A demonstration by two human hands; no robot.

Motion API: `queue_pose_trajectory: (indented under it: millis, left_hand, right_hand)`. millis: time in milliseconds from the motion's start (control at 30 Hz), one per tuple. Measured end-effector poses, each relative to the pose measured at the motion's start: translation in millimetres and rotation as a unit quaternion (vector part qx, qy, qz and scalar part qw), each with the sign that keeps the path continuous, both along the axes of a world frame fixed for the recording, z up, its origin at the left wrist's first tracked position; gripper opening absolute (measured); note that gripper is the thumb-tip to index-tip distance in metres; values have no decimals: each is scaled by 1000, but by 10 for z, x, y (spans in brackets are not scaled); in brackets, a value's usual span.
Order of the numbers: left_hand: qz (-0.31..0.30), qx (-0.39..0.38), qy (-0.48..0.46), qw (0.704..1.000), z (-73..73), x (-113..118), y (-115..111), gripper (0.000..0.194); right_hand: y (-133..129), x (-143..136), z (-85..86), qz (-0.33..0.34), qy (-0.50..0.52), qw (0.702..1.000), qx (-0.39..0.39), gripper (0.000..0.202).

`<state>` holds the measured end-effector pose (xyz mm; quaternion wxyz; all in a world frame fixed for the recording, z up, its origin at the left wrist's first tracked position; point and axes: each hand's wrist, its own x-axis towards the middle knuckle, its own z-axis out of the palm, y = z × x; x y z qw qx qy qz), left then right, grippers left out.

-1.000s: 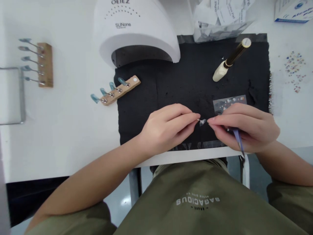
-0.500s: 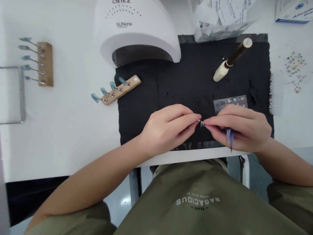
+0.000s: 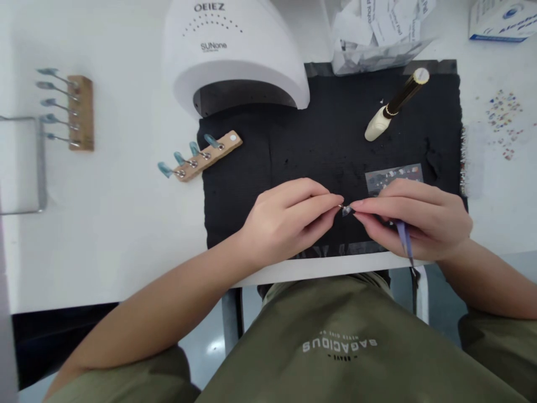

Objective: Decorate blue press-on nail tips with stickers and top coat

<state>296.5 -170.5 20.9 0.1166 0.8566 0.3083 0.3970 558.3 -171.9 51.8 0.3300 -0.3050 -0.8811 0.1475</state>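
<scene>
My left hand (image 3: 293,218) is closed in a pinch on a thin metal stem that carries a small, clear-looking nail tip (image 3: 346,211). My right hand (image 3: 419,218) is closed, with purple tweezers (image 3: 404,238) tucked in the palm and pointing down toward the table edge. Its thumb and index finger are beside the nail tip; whether they touch it I cannot tell. Partly under the right hand lies a clear sticker sheet (image 3: 380,178). Left of my hands, a wooden stand (image 3: 229,144) holds several teal nail tips on metal stems.
A white nail lamp (image 3: 235,61) stands on the black mat (image 3: 260,207). Farther right are a polish bottle (image 3: 377,124), a clear bin (image 3: 356,66) of alcohol pads, a box (image 3: 499,25) and scattered gems (image 3: 503,109). Another nail-tip stand (image 3: 86,120) is far left.
My right hand has shifted slightly right, its fingertips a little farther from the nail tip. The tweezers have swung right within its grip. My left hand has barely moved.
</scene>
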Motion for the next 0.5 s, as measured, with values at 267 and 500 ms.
queue_pose_trajectory:
  millis: [267, 500]
  left_hand:
    - [-3, 2, -7, 1000, 3, 7, -11, 13]
    - [-3, 3, -6, 1000, -10, -4, -10, 12]
  right_hand:
    - [19, 26, -27, 27, -3, 1000, 8, 18]
    - [18, 12, -31, 20, -8, 1000, -9, 20]
